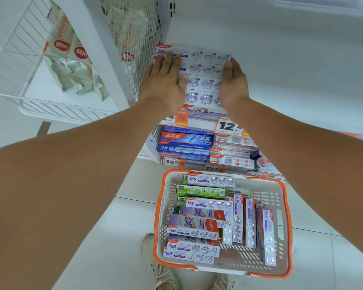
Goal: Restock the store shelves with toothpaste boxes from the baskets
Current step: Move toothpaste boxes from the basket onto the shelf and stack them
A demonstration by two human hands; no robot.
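Several white-and-purple "360" toothpaste boxes (199,69) lie side by side in a row on the upper shelf (281,70). My left hand (166,78) lies flat on the left ends of these boxes, fingers straight. My right hand (233,80) presses against their right ends with straight fingers. Below, on the floor between my feet, a white basket with an orange rim (285,206) holds several more "360" boxes (199,225) and a green box (199,191).
A white mesh side panel (138,59) bounds the shelf on the left. Beyond it, a wire shelf (29,97) carries beige packets. Lower shelves hold blue boxes (184,143) and silver-red boxes (231,153), with orange price tags (228,126). To the right the upper shelf is bare.
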